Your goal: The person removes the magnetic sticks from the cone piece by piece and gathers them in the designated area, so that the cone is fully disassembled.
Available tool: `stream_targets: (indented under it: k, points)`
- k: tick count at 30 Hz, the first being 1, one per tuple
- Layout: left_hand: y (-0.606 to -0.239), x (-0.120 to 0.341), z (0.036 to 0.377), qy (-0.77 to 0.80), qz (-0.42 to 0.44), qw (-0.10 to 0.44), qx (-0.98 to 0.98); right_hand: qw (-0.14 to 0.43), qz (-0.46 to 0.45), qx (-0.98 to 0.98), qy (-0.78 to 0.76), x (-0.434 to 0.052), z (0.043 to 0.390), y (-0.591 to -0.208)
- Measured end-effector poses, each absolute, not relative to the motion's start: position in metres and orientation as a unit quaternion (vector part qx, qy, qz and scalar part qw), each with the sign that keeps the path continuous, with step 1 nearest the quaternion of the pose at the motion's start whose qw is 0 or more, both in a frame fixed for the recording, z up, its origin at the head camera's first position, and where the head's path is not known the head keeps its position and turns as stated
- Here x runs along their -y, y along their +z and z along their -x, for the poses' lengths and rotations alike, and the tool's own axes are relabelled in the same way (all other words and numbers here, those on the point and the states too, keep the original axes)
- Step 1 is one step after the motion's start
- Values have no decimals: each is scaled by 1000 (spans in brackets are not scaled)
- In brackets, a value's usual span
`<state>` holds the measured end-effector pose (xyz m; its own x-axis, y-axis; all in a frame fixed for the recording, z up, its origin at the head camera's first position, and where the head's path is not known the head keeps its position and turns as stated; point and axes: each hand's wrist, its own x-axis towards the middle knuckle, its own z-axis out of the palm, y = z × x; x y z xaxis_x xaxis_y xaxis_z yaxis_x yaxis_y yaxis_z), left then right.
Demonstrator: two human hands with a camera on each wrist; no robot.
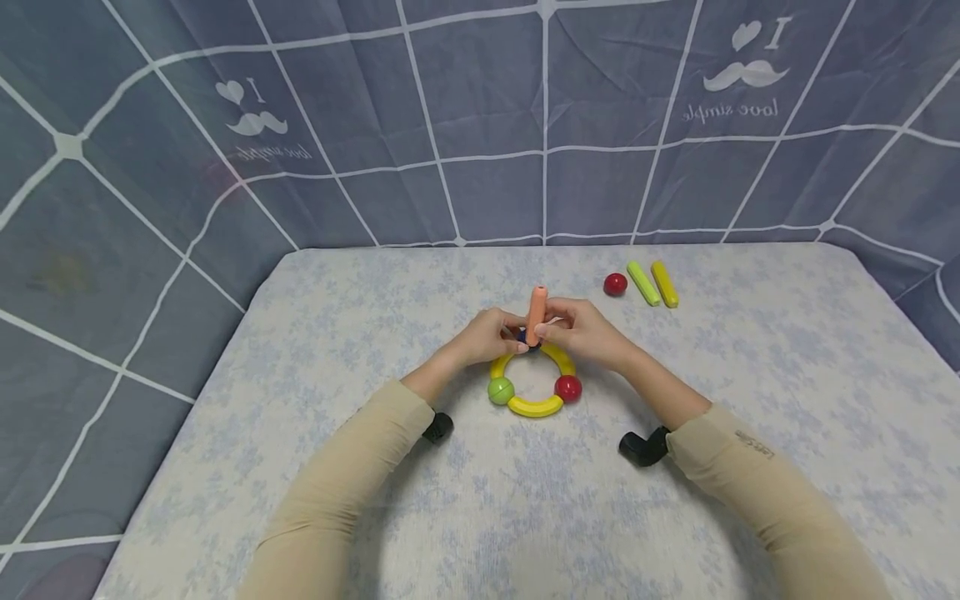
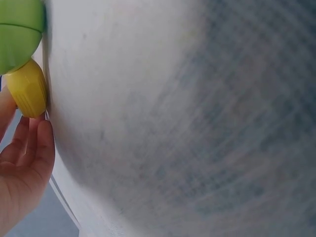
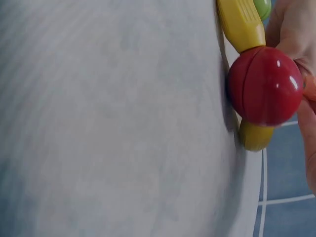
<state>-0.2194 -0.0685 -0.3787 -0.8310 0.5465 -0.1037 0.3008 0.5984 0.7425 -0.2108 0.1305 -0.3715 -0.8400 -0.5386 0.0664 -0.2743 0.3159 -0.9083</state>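
Observation:
A toy ring of curved yellow pieces (image 1: 534, 407) joined by a green ball (image 1: 500, 390), a red ball (image 1: 567, 387) and a dark blue ball lies flat on the table. An orange stick (image 1: 536, 314) stands upright at the ring's far side, over the blue ball. My right hand (image 1: 581, 332) pinches the stick near its lower end. My left hand (image 1: 491, 335) holds the ring's far left part beside the stick's foot. The left wrist view shows the green ball (image 2: 17, 32) and a yellow piece (image 2: 28, 89) close up; the right wrist view shows the red ball (image 3: 264, 86) and a yellow piece (image 3: 241, 22).
A loose red ball (image 1: 615, 284), a light green stick (image 1: 643, 283) and a yellow stick (image 1: 664, 283) lie at the table's far right. The table (image 1: 750, 400) has a pale flowered cover. A grey-blue checked cloth (image 1: 480, 117) hangs behind and at both sides.

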Motion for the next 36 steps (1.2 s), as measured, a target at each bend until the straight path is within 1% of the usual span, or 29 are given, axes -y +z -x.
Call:
stream_targets:
  k: [7, 17, 25, 36]
  points:
    - [-379, 66, 220, 360, -235, 167, -888, 143, 187, -799, -554, -147, 209, -369]
    - [-380, 66, 218, 356, -241, 161, -888, 135, 100, -793, -586, -188, 211, -363]
    - [-380, 67, 218, 361, -238, 161, -887, 116, 69, -777, -615, -229, 212, -364]
    - [-382, 68, 218, 366, -239, 161, -885, 114, 28, -784, -610, -272, 212, -366]
